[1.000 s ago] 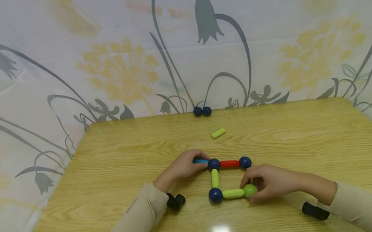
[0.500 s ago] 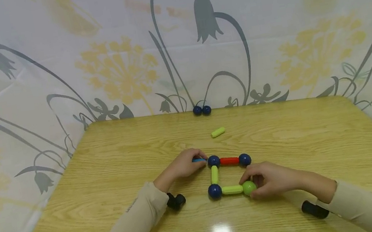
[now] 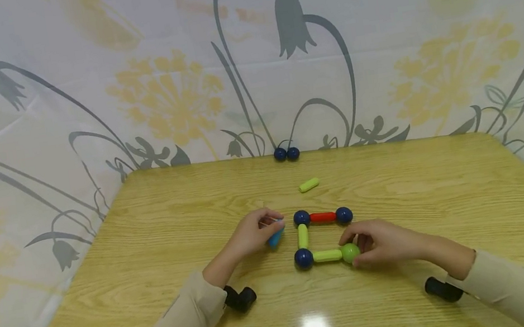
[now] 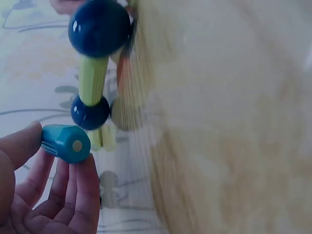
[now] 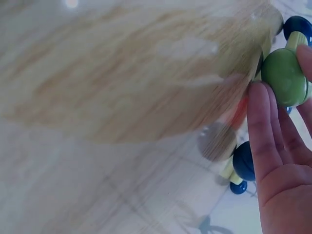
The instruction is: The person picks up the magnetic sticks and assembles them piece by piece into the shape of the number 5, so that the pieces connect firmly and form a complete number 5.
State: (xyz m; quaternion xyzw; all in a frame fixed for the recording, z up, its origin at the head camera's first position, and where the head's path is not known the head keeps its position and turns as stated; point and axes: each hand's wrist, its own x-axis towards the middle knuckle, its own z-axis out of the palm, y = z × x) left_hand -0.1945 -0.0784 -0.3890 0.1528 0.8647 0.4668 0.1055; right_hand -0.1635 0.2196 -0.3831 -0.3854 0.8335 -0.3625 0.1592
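Fingers of the left hand pinch the blue rod, just left of the frame; those of the right hand pinch its near-right green ball, which a sideways tug could pull loose.

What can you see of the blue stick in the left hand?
The blue stick is short and thick, looks like plastic, and has ridged sides and a pale round spot on one end. The left hand pinches it, partly covering it. In the head view it slants, lower end leftward, left of and apart from the frame of balls and sticks.
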